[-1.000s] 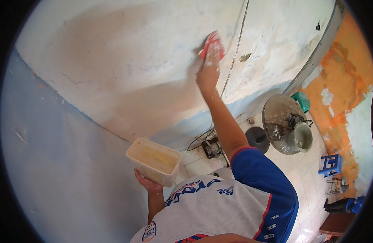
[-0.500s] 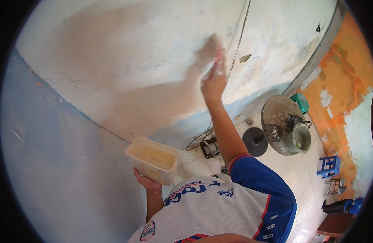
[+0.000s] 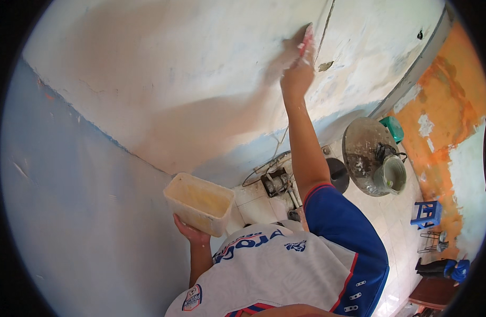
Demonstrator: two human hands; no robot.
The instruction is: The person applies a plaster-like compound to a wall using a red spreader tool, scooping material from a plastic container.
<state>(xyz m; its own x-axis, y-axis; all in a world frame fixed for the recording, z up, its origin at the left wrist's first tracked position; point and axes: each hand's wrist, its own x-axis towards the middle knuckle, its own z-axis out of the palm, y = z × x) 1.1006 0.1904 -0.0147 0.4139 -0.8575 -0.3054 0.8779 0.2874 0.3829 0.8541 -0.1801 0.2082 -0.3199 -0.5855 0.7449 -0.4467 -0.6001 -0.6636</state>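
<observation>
My right hand (image 3: 297,82) is stretched up to the whitish wall (image 3: 200,68), its fingers closed round a putty knife (image 3: 306,41) with a red handle. The blade's dark tip meets the wall just left of a long dark crack (image 3: 326,31). Low in front of my body, my left hand (image 3: 192,232) supports a rectangular cream plastic tub (image 3: 200,216) from beneath and the side. The tub is tilted, and yellowish residue coats its inside.
A bluish wall (image 3: 79,201) stands close on the left. At right are a round stained table (image 3: 359,169) bearing a bucket (image 3: 389,177), a green container (image 3: 393,129), a blue stool (image 3: 426,215) and a person in blue (image 3: 454,269). A small machine (image 3: 275,182) sits by the wall base.
My right hand has moved up and to the right along the wall with the putty knife, toward the crack. My left hand and the tub have barely shifted.
</observation>
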